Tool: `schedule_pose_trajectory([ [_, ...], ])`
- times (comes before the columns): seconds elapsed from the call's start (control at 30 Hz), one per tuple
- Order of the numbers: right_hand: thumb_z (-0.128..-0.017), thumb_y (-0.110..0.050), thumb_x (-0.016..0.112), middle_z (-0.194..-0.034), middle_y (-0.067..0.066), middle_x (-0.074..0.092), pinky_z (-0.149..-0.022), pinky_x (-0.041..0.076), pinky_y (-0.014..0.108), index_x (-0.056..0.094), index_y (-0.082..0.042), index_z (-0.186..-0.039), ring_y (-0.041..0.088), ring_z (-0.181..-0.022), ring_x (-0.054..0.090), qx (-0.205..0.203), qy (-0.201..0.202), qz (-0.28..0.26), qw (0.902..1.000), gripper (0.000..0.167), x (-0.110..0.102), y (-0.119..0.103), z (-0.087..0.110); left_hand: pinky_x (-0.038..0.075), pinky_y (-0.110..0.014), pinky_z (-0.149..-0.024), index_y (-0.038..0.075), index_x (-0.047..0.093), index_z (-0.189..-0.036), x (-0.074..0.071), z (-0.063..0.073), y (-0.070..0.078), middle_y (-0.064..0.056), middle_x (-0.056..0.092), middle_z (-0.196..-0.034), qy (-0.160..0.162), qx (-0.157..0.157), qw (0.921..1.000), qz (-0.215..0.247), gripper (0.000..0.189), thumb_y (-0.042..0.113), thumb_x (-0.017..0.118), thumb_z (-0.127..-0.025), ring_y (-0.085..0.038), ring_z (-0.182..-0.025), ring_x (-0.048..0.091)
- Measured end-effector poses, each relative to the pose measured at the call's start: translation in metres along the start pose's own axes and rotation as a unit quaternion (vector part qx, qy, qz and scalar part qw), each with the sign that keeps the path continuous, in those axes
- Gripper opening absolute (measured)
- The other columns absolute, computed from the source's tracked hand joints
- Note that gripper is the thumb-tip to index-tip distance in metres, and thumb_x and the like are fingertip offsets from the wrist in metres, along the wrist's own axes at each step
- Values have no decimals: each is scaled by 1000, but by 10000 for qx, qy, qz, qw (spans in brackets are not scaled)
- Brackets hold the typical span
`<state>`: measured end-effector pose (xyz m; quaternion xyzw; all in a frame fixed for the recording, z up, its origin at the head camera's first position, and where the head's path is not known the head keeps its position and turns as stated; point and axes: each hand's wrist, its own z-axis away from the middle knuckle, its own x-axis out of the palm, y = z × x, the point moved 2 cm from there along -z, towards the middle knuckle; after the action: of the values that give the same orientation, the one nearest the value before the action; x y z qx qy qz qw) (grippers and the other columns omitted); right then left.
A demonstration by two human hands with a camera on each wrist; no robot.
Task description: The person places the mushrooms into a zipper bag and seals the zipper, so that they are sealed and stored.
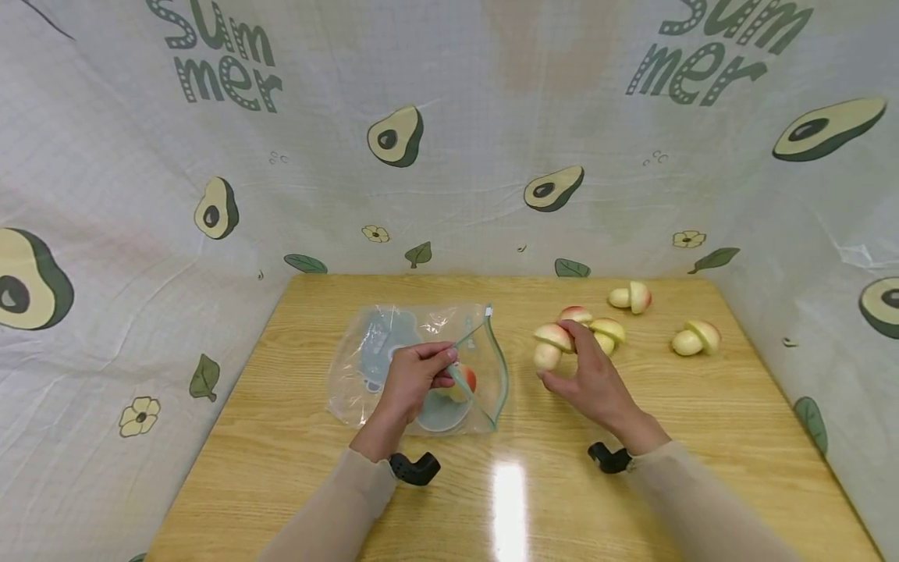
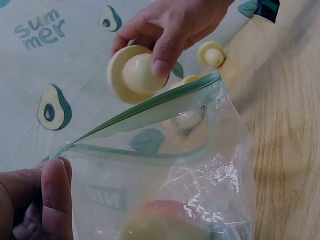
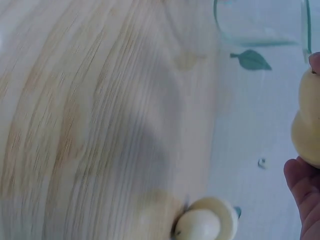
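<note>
My left hand (image 1: 414, 376) pinches the rim of a clear zip bag (image 2: 165, 175), whose green-edged mouth (image 1: 502, 367) gapes toward the right. Inside the bag lies a toy mushroom with a red-tinged cap (image 2: 165, 217), seen through the plastic. Between thumb and fingers, my right hand (image 1: 593, 382) holds another toy mushroom (image 1: 550, 347), with a pale stem and a yellow-red cap. It is lifted just right of the bag's mouth. In the left wrist view, this held mushroom (image 2: 137, 75) shows its stem end above the bag's green edge.
Two more toy mushrooms, one yellow-capped (image 1: 607, 332) and one red-topped (image 1: 576, 314), lie behind my right hand. Others rest at the back right (image 1: 632, 297) and right (image 1: 698, 338) of the wooden table (image 1: 281, 468). A patterned cloth (image 1: 463, 86) hangs around the table's back and sides.
</note>
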<state>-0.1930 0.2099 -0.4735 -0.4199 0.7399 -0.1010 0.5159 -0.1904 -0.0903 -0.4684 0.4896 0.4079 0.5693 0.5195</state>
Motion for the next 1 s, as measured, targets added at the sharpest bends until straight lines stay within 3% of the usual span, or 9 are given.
schedule_pose_trajectory([
  [0.4,-81,-14,92,-137,13,59,-97,59,49,43,-2,-149,26,-120,63,-754,-499,-555,9944,85,44,-42,-11,64,-23,-62,-8,73,-124,8,3,2,-4,74,-91,-154,45,9998,109,27,6,72,-100,-9,-67,68],
  [0.6,-79,-14,95,-139,20,48,-88,63,45,48,-4,-147,28,-111,65,-869,-245,-299,9955,83,55,-51,-9,64,-23,-62,-8,72,-126,12,6,5,-3,73,-90,-152,43,9997,173,28,4,71,-101,-9,-68,69],
  [0.73,-77,-17,97,-138,19,50,-85,64,47,50,-8,-147,30,-110,66,-887,-186,15,9959,84,57,-54,-8,64,-23,-62,-7,73,-126,12,5,5,-4,73,-91,-118,46,9998,167,28,5,71,-101,-10,-68,69],
  [0.9,-75,-15,97,-138,20,54,-92,63,50,52,-4,-145,35,-118,64,-1283,-108,265,9913,84,59,-56,-9,64,-23,-62,-7,73,-125,12,4,3,-5,75,-92,-167,45,9996,222,27,5,71,-101,-10,-67,69],
  [1.0,-77,-12,96,-141,21,55,-98,61,52,51,-1,-146,37,-124,62,-1274,-169,173,9916,82,61,-57,-11,64,-23,-62,-8,73,-125,14,6,3,-5,75,-93,-282,80,9993,234,27,5,72,-101,-10,-67,70],
])
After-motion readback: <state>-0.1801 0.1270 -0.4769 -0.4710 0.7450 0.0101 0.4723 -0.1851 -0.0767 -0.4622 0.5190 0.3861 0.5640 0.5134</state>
